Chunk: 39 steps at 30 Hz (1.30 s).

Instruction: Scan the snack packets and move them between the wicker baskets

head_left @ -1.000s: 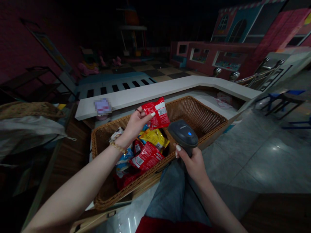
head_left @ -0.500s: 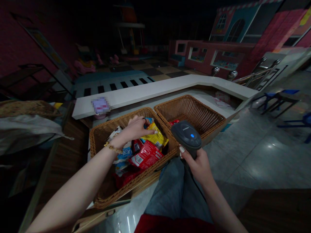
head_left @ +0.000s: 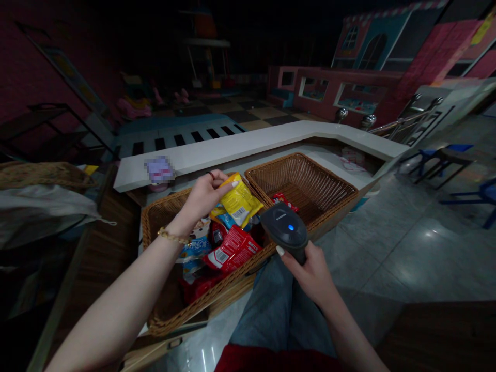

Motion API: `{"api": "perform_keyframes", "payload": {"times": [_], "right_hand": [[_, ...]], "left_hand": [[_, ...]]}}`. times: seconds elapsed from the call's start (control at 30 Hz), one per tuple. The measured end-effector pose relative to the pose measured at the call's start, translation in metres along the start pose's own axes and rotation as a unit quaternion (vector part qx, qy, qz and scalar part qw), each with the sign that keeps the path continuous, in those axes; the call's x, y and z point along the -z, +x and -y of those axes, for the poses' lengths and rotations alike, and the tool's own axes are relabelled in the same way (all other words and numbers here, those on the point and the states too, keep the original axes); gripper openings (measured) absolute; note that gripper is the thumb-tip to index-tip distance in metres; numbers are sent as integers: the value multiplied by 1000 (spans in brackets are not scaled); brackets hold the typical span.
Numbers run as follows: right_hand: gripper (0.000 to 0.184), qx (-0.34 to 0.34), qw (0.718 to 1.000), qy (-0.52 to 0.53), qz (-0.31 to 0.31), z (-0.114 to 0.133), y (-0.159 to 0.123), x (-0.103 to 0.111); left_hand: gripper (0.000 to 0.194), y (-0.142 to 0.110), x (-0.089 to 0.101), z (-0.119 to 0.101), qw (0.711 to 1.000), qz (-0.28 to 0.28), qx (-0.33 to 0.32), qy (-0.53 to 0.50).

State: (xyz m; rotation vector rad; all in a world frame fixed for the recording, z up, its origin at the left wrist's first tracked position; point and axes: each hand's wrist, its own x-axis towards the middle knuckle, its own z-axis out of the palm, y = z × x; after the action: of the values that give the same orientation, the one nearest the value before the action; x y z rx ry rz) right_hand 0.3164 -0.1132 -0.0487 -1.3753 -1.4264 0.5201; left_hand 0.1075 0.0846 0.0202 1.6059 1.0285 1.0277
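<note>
Where shadow swallows the far left, a pale cloth bag (head_left: 50, 204) runs past the frame edge, its contents impossible to make out. Next, by the white counter (head_left: 201, 153), a purple item (head_left: 159, 169) is blurred into blocks. Below it stands the left wicker basket (head_left: 148, 237), its middle crossed by the forearm and wrist. Inside, a blue packet (head_left: 197, 242) is partly covered, a dark red packet (head_left: 199, 288) sinks into gloom, and a brighter red packet (head_left: 232, 249) shows its barcode. Above these, the left hand (head_left: 205, 196) pinches the yellow packet (head_left: 238, 201) by its upper left side, thumb across the front, some fingers hidden behind; whether the packet touches those beneath cannot be told. Just right, the black scanner (head_left: 284, 227) shows a blue light, its handle mostly concealed by the right hand (head_left: 310, 271), which is closed around it. Beyond, the scanner's head comes near a small red packet (head_left: 285, 200) in the right wicker basket (head_left: 333, 181). A blue stool (head_left: 487, 191) is cut off at the right edge.
</note>
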Motion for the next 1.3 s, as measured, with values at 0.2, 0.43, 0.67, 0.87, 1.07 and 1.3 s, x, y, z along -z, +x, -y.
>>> {"api": "perform_keyframes", "payload": {"times": [0.2, 0.43, 0.67, 0.87, 1.07, 1.3], "right_hand": [[15, 17, 999, 2, 32, 6, 0, -3], [14, 18, 1000, 5, 21, 10, 1, -5], [13, 13, 1000, 15, 20, 10, 1, -4], [16, 8, 1000, 14, 16, 9, 1, -2], [13, 2, 1000, -13, -24, 1, 3, 4], [12, -16, 999, -28, -35, -8, 3, 9]], "left_hand": [[51, -2, -4, -7, 993, -81, -10, -91], [53, 0, -4, -1, 991, -76, 5, -107], [38, -1, -5, 0, 994, -96, -6, -55], [45, -1, -5, -1, 992, -74, -1, -106], [38, -2, -9, 8, 993, -26, 31, -114], [29, -8, -17, 8, 986, 150, 20, -73]]}}
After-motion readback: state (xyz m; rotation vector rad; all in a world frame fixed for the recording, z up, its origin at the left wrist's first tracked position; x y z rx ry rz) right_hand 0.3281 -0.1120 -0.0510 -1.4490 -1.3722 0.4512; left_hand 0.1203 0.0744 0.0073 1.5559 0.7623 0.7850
